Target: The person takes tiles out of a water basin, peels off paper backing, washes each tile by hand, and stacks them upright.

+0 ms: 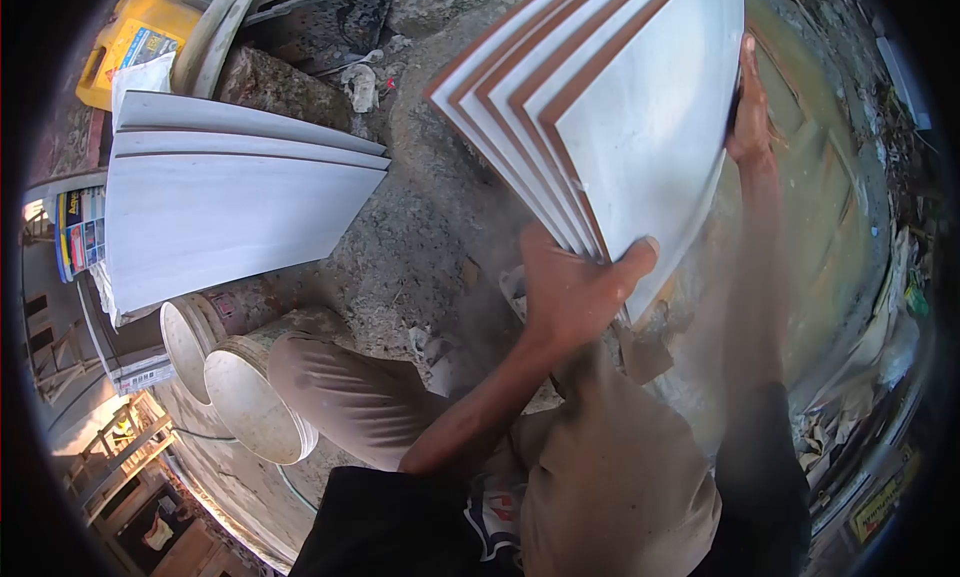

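Several large ceramic tiles point(650, 107), with white faces and reddish-brown edges, are held up in a fanned stack in front of me. My left hand point(585, 287) is closed around their lower corner, its thumb pressed on the nearest white face. Against the right edge of the same stack rests my right hand point(750, 117), its fingers pointing up and partly hidden behind the tiles. To the right, under and behind the stack, lies murky, brownish water point(815, 277) with flat slab-like shapes in it.
Another stack of white tiles point(240, 212) stands at the left, by a yellow jerrycan point(140, 42). Two whitish buckets point(250, 402) lie beside my knee. Rough rubble ground point(410, 237) runs between the stacks, and crumpled wrappings point(850, 387) litter the right edge.
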Available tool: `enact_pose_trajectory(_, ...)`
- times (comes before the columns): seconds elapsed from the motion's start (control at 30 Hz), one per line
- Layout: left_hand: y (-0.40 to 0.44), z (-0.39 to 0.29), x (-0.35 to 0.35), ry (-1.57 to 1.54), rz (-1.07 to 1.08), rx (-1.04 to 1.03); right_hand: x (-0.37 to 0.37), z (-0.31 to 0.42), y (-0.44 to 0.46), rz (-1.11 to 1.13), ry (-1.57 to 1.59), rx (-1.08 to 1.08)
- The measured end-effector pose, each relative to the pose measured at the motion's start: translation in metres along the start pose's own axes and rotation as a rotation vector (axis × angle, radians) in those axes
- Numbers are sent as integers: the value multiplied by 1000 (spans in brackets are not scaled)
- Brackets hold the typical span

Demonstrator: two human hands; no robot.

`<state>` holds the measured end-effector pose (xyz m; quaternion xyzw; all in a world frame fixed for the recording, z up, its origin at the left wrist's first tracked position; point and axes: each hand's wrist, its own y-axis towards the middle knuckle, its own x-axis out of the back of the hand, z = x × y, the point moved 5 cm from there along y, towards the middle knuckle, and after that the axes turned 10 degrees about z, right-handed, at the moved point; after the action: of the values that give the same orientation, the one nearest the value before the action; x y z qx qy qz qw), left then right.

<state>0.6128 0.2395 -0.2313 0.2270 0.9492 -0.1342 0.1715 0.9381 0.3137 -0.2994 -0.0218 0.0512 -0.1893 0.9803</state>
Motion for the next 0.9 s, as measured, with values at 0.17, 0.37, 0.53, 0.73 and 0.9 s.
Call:
enact_pose_trajectory(0.17,44,-5,16,206,174,-335,-8,75,30,112,113,390)
enact_pose_trajectory(0.37,81,12,53,500,222,-311,-16,60,65,54,270,541)
enact_pose_trajectory(0.53,110,17,32,213,184,-427,7,26,121,-2,350,528)
enact_pose_trajectory(0.73,159,14,19,498,243,-275,44,3,176,-19,230,531)
enact_pose_trajectory(0.9,162,25,36,412,204,-229,49,-65,120,-491,204,172)
